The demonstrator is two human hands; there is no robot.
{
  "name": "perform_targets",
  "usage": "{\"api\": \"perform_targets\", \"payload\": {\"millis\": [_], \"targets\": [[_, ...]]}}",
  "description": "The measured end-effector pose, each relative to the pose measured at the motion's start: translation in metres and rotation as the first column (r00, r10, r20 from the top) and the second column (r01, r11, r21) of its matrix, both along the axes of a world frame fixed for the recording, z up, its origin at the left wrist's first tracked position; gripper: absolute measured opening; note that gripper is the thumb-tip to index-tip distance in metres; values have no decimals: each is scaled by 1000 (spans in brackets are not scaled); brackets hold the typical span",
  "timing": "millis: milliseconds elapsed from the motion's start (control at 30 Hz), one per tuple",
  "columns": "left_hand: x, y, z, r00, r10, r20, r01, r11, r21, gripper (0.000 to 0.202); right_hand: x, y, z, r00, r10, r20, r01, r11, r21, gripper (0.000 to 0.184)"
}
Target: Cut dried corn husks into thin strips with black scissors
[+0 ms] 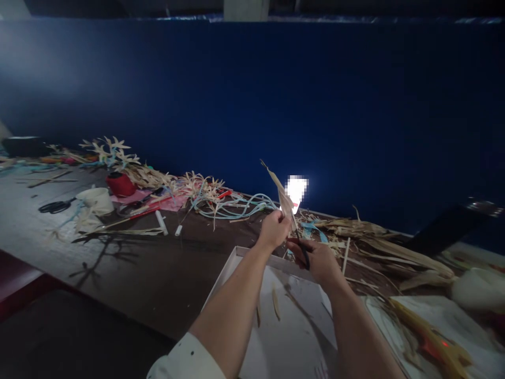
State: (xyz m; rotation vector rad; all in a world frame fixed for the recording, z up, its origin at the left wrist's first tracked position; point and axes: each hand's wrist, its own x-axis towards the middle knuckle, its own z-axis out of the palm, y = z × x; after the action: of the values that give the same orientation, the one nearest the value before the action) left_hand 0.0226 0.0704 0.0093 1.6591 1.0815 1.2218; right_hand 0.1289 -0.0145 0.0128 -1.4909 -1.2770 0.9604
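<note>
Surrounding the hands (274, 230): white tray (272, 345), husks (412, 254), blue cords (260, 198)

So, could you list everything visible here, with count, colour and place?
Husk strip: one, tan, centre
Near scissors: one pair, black, centre
Far scissors: one pair, black, left
Tray: one, white, front centre
Slivers: two, tan, in tray
Spool: one, red, left
Cuplike item: one, cream, beside spool
Flowerlike husks: several, cream, back left
Cords: several, blue, back centre
Loose husks: many, tan, right
Tool: one, yellow, front right
Bright patch: one, white, centre
Table: one, brown, beneath
Wall: one, blue, behind
Left hand: one, bare, holding strip
Right hand: one, bare, on scissors
</note>
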Motion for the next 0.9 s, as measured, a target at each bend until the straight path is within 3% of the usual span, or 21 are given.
{"api": "perform_targets", "payload": {"millis": [233,567,733,900], "targets": [[-3,-1,2,998,-1,64,2,1000,-18,25,2,1,-4,999,-5,-45,5,1000,-14,41],[-8,-2,6,996,83,10,-84,994,70,26,9,7,-17,998,27,-57,-31,997,-73,41],[-11,2,4,986,157,-58,-149,981,123,25,16,5,-15,999,-12,45,17,993,-115,41],[-14,2,5,983,164,-86,-151,979,140,26,27,3,-16,983,6,185,9,997,-78,41]]}}
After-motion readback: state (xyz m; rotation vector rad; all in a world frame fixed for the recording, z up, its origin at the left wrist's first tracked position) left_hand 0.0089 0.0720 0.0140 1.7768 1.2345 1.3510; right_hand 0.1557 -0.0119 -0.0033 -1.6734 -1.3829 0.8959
